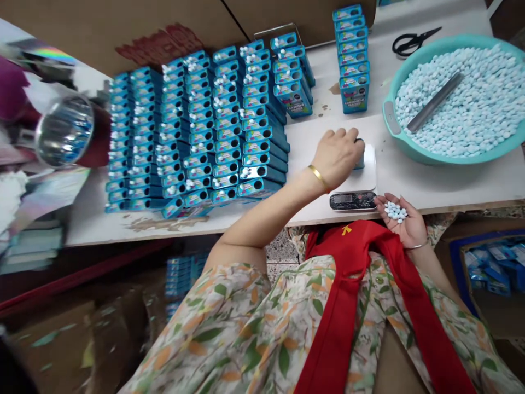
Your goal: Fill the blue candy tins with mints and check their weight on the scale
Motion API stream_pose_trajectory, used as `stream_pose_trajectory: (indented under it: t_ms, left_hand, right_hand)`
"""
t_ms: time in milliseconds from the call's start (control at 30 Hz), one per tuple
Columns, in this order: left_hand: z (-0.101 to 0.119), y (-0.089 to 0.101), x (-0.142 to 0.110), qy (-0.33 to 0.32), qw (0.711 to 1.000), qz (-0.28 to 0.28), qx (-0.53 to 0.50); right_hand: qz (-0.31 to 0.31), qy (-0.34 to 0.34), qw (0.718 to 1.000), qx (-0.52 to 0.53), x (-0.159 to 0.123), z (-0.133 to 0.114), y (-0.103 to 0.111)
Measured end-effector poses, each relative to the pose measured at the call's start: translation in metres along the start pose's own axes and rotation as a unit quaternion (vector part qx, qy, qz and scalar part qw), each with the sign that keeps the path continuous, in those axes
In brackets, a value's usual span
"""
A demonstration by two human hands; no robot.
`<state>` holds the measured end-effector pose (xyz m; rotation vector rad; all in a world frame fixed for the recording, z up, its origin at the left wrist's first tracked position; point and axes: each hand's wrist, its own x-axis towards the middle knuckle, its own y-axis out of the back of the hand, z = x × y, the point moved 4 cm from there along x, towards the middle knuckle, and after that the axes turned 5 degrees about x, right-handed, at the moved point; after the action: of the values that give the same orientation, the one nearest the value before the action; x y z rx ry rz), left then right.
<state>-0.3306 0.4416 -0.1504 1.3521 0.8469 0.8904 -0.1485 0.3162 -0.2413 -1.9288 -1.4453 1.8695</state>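
My left hand (337, 158), with a gold bangle at the wrist, reaches over the digital scale (368, 183). Its fingers are closed round a small blue candy tin (360, 163), mostly hidden beneath them on the white weighing plate. Palm up by the scale's front right corner, my right hand (411, 227) is cupped and holds a small heap of pale blue candies (396, 212). Left of the scale stand long rows of blue tins (229, 126) with round holes in their tops; several have a few candies lying on top.
A turquoise basin (391, 117) full of pale candies stands at the right, a metal scoop (435, 103) lying in it. Black scissors (414, 42) lie behind. Another column of tins (354, 93) stands beyond the scale. A metal bowl (64, 131) is at the far left.
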Motion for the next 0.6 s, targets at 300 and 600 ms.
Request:
stream_pose_trajectory:
  t_ms: [300, 600]
  left_hand:
    - [0.037, 0.017, -0.027, -0.062, 0.996, 0.022, -0.058]
    - [0.120, -0.051, -0.066, -0.161, 0.978, -0.012, -0.132]
  right_hand:
    - [-0.043, -0.001, 0.999, 0.010, -0.005, 0.004, 0.002]
    - [-0.001, 0.058, 0.998, -0.011, -0.006, 0.001, 0.005]
